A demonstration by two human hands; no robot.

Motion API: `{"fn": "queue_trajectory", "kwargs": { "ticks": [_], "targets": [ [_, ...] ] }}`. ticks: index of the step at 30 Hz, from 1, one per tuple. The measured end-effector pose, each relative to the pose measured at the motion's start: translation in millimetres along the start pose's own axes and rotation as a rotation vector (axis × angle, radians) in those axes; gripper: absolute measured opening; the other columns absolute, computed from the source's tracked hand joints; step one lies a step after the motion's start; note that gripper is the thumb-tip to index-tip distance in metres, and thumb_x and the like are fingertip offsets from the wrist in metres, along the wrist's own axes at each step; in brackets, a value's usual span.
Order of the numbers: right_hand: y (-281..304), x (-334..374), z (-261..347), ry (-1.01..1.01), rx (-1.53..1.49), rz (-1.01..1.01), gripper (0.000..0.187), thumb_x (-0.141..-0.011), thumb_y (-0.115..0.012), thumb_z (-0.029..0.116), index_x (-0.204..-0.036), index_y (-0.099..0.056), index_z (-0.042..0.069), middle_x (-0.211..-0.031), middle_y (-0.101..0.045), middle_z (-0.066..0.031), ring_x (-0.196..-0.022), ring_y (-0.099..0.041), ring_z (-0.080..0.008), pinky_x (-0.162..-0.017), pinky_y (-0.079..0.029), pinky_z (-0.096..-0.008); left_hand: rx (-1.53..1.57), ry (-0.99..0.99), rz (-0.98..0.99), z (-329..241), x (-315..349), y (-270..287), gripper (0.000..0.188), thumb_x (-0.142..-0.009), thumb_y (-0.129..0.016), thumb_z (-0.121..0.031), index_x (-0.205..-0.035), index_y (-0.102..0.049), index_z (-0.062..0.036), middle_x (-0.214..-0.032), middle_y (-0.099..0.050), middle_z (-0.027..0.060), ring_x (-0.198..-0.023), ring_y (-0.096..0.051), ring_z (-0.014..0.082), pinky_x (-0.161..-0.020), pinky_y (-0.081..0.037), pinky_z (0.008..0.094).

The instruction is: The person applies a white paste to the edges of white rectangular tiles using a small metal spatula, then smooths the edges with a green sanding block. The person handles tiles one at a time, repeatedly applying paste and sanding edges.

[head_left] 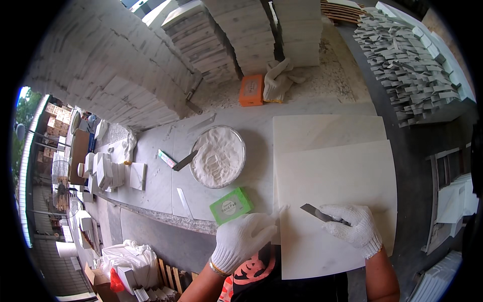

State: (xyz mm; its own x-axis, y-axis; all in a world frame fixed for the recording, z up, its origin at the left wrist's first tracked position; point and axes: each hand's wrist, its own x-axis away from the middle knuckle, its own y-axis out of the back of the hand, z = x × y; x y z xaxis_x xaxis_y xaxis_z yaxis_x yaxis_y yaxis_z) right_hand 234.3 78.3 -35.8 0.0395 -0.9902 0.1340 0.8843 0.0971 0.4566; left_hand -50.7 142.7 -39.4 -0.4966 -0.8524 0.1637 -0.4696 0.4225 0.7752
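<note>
My right hand [354,229], in a white knitted glove, is closed around a putty knife [316,213] with a flat dark blade. The blade points left, over a large pale stone slab [337,176]. Beneath it, a second slab [327,128] shows along the far and left edges. At the near left edge of the slabs is my gloved left hand [244,241], fingers stretched toward the edge and thumb apart. Just beyond that hand lies a green hand pad [231,205]. A round bowl [243,168] holds white paste or powder [217,156]; a dark blade [186,160] rests against its left rim.
An orange box [251,90] and crumpled white gloves [279,80] lie at the back. Tall stacks of stone tiles [246,35] rise behind the table [156,194]. Small white blocks [104,171] stand at left, and a thin white strip [184,203] lies near the front edge.
</note>
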Motion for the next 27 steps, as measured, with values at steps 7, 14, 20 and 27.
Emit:
{"fn": "queue_trajectory", "kwargs": {
  "ticks": [7, 14, 20, 27],
  "targets": [
    [-0.2, 1.0, -0.3, -0.021, -0.019, -0.004, 0.036, -0.082, -0.079, 0.016, -0.116, -0.073, 0.004, -0.102, -0.076, -0.0123, -0.083, -0.072, -0.0197, -0.076, -0.056, -0.0305, 0.013, 0.012, -0.025, -1.4, -1.2, -0.7, 0.019, -0.087, -0.071, -0.031, -0.098, -0.076, -0.0158, -0.093, -0.074, 0.0022, -0.078, -0.071, 0.0248, -0.067, -0.055, 0.0352],
    [-0.7, 1.4, -1.4, -0.035, -0.042, -0.003, 0.036, -0.082, -0.079, 0.015, -0.116, -0.073, 0.004, -0.1, -0.076, -0.011, -0.08, -0.071, -0.0176, -0.074, -0.055, -0.0294, -0.003, 0.007, 0.006, -2.2, -1.3, 2.0, 0.019, -0.085, -0.07, -0.027, -0.097, -0.076, -0.0145, -0.093, -0.073, 0.003, -0.079, -0.07, 0.0249, -0.067, -0.055, 0.0348],
    [-0.9, 1.8, -2.7, -0.028, -0.03, -0.007, 0.036, -0.082, -0.079, 0.015, -0.116, -0.073, 0.004, -0.102, -0.076, -0.0107, -0.082, -0.071, -0.0173, -0.075, -0.056, -0.0292, -0.006, 0.022, 0.008, -3.0, -2.2, 1.4, 0.019, -0.086, -0.07, -0.029, -0.097, -0.075, -0.0146, -0.092, -0.073, 0.0029, -0.079, -0.07, 0.0252, -0.067, -0.055, 0.0358],
    [0.9, 1.0, -0.5, -0.038, -0.029, 0.008, 0.037, -0.082, -0.078, 0.017, -0.117, -0.073, 0.005, -0.103, -0.076, -0.0112, -0.083, -0.072, -0.0176, -0.076, -0.056, -0.0295, -0.001, -0.005, -0.023, -2.8, -2.6, 0.7, 0.018, -0.087, -0.07, -0.03, -0.095, -0.075, -0.0144, -0.09, -0.073, 0.0027, -0.076, -0.07, 0.0253, -0.064, -0.055, 0.0366]
  ]
}}
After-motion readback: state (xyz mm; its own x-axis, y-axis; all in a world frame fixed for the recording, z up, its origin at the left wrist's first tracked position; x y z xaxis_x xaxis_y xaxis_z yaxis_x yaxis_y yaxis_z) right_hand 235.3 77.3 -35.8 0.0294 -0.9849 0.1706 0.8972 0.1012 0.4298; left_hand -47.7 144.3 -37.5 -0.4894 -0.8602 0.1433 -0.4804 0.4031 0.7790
